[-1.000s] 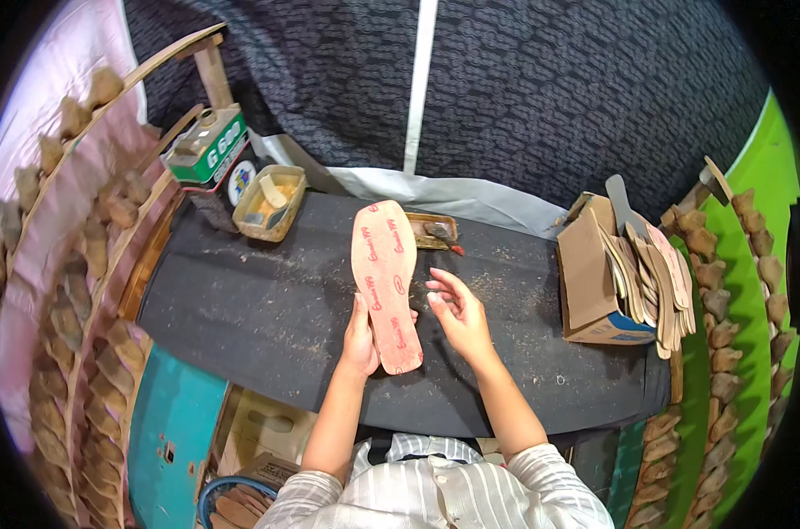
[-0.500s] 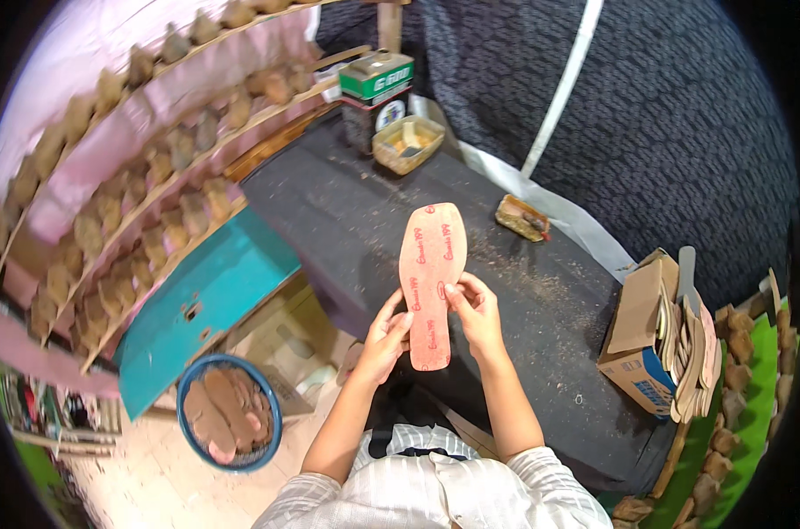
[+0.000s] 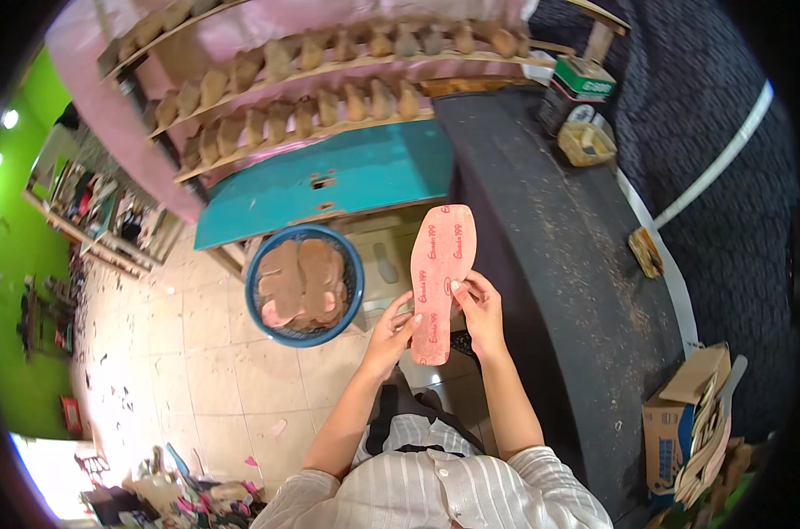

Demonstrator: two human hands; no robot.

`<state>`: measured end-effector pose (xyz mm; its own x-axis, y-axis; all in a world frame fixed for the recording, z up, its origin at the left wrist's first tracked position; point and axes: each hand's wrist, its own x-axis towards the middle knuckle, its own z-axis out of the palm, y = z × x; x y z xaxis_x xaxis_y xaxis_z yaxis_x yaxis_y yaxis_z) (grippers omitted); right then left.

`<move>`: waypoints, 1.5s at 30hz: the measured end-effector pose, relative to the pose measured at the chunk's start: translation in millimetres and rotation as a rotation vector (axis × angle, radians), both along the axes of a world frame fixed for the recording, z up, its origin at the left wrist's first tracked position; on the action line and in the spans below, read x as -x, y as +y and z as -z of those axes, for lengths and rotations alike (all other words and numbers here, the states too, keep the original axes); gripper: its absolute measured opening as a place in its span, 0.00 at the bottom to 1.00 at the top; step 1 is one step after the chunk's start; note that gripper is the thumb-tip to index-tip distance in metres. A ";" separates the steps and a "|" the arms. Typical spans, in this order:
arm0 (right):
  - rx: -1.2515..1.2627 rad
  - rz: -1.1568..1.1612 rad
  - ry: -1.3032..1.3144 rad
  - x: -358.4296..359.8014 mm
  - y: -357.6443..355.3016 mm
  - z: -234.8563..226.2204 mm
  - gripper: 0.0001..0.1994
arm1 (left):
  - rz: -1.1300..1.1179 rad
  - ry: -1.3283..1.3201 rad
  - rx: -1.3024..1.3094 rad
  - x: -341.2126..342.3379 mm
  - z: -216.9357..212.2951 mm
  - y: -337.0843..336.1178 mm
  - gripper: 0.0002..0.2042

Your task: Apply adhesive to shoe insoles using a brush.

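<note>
A pink insole (image 3: 437,282) with red print stands upright in front of me, toe end up. My left hand (image 3: 391,333) grips its left edge near the heel, thumb on the printed face. My right hand (image 3: 479,310) pinches the right edge a little higher, its thumb also on the face and the fingers behind. To the left of the insole, a blue round basket (image 3: 357,304) on the floor holds brown sole-shaped pieces (image 3: 305,278) and some pinkish ones. The basket is apart from both hands.
A black-covered table (image 3: 541,256) with scraps runs along my right. On it stand a green-topped can (image 3: 585,79), a yellowish tub (image 3: 587,144) and a cardboard box (image 3: 669,432) of sole pieces. Shoe lasts (image 3: 312,53) line shelves above a teal board (image 3: 364,172). Scraps (image 3: 188,494) heap lower left.
My view has swung left, so the basket now sits nearer the middle and the table lies to the right. Both hands still hold the insole, which has moved off the table's front.
</note>
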<state>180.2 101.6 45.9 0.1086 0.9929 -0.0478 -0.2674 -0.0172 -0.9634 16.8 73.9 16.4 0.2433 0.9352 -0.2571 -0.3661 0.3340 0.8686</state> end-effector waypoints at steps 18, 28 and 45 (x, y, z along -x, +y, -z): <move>0.157 -0.520 -0.079 240.0 45.6 100.5 0.22 | -0.464 0.021 -0.007 221.7 74.7 -1.0 0.20; 0.268 -0.556 -0.159 367.3 88.0 167.0 0.31 | -0.343 0.141 0.165 374.3 127.1 77.9 0.31; -0.024 -0.439 -0.839 422.2 60.0 265.2 0.38 | -0.208 0.301 0.514 419.5 252.9 142.3 0.29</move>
<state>-242.0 161.6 -219.3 -0.2854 0.9528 -0.1034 0.5389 0.0704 -0.8394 -402.7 216.2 -236.5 -0.0833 0.6937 -0.7154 -0.2327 0.6845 0.6909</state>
